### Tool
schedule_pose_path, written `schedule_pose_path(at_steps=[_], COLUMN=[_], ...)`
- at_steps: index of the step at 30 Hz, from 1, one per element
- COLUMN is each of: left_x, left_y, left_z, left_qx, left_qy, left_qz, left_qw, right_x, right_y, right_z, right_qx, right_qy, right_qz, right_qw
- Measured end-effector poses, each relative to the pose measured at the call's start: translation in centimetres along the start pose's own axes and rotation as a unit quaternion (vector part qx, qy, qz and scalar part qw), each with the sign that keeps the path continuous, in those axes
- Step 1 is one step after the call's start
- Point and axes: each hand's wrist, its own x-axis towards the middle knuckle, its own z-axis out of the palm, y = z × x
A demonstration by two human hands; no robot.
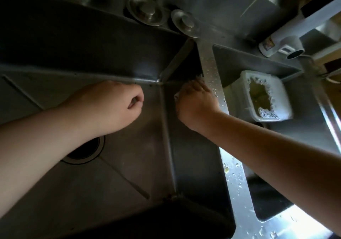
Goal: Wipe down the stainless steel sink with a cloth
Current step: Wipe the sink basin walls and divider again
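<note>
**Wiping the far right corner of the sink**

Your right hand (196, 103) presses a pale cloth (176, 96) against the right wall of the sink (129, 164), just below the wet divider strip (212, 72); the fingers curl over the cloth, most of it hidden beneath them. Your left hand (118, 103) hovers loosely curled above the sink floor, holding nothing. You look to be mid-wipe on this wall. Next, drag the cloth along the wall toward the drain (84, 150), keeping pressure even. The white tub (265, 96) sits beyond the divider.
</note>
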Motion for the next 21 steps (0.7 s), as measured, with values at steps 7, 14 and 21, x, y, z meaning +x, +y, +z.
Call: schedule_pose_path(at_steps=[7,14,21], left_x=[1.0,2.9,3.8], left_y=[2.2,5.2,6.5], left_z=[0.5,0.6,0.7], left_qx=[-0.020,-0.024,-0.017], left_qy=[-0.017,-0.006,-0.029], left_qz=[0.006,0.000,-0.018], left_qw=[1.000,1.000,0.999], right_x=[-0.2,4.4,-1.6], right_y=[7.6,8.8,7.8], right_z=[-4.9,-0.8,2.3], right_qx=[0.455,0.491,0.350], right_qy=[0.176,0.094,0.110], right_qz=[0.201,0.079,-0.128], right_qw=[0.850,0.862,0.921])
